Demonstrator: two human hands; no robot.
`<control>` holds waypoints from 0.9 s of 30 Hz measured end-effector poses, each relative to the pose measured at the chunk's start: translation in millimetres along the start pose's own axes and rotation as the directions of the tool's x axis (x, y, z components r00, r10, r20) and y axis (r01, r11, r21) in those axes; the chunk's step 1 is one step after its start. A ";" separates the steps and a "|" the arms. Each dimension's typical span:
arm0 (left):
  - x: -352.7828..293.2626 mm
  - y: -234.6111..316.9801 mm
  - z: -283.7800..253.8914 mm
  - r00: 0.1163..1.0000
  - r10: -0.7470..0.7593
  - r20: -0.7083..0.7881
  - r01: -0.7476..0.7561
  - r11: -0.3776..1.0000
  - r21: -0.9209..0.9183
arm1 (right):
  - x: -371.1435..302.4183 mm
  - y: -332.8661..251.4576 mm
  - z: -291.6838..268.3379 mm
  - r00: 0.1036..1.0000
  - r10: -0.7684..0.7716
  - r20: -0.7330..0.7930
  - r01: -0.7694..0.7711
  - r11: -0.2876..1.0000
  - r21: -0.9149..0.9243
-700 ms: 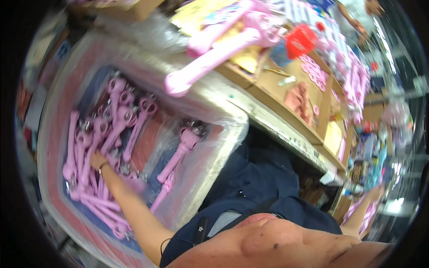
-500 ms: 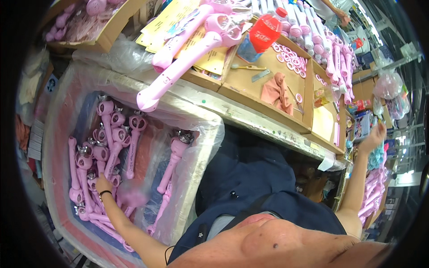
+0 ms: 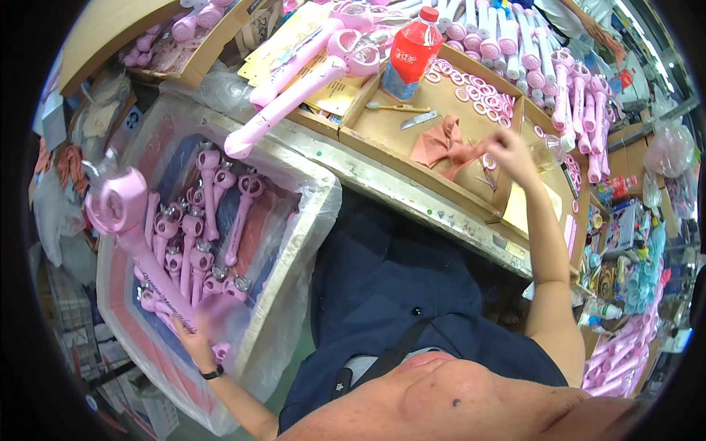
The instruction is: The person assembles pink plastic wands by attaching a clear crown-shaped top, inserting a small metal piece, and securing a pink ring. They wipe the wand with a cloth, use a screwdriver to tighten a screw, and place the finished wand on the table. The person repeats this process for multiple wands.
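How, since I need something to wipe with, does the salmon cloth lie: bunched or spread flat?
Bunched: the cloth shows creases and gathered folds, with one end at the right hand.

Bright overall; strip light (image 3: 653, 42) at 2 o'clock. Shadow beneath table (image 3: 390, 187). Rim black, edges bowed; patch near 8 o'clock blurred.

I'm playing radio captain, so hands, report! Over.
Left hand: gripping pink wand over bin. Right hand: pinching peach cloth. Red-capped bottle stands near cloth.
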State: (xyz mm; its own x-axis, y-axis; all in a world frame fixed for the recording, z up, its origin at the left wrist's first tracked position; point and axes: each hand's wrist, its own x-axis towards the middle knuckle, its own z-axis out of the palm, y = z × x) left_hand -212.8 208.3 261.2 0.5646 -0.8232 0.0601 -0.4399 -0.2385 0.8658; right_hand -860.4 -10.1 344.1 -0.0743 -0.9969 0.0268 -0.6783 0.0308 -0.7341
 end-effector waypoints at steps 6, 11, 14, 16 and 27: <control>-69.4 119.6 136.5 0.801 0.101 0.591 0.177 0.902 -0.394 | -5.8 6.4 -18.4 0.998 0.038 0.049 -0.052 0.945 0.322; -107.6 186.0 237.4 0.377 0.126 0.918 0.646 0.674 -0.358 | -10.9 6.8 -54.8 0.970 0.017 -0.244 0.177 0.641 0.747; -121.7 200.9 265.5 0.259 0.111 0.960 0.661 0.704 -0.259 | -11.0 -4.5 -71.4 0.942 -0.154 -0.298 0.334 0.507 0.795; -128.5 203.8 274.4 0.221 0.108 0.969 0.678 0.697 -0.233 | -7.8 -20.4 -65.9 0.926 -0.230 -0.299 0.373 0.440 0.817; -134.1 208.1 278.1 0.196 0.085 0.977 0.762 0.613 -0.206 | -63.9 -61.8 59.8 0.733 -0.662 -0.155 0.669 0.743 -0.009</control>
State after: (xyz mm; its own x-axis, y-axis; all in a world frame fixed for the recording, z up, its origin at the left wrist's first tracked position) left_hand -574.3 125.7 295.1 -0.6092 -0.6849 -0.3997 0.3046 -0.6675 0.6795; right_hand -770.0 47.3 347.1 0.2812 -0.7398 0.6113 -0.5601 -0.6438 -0.5214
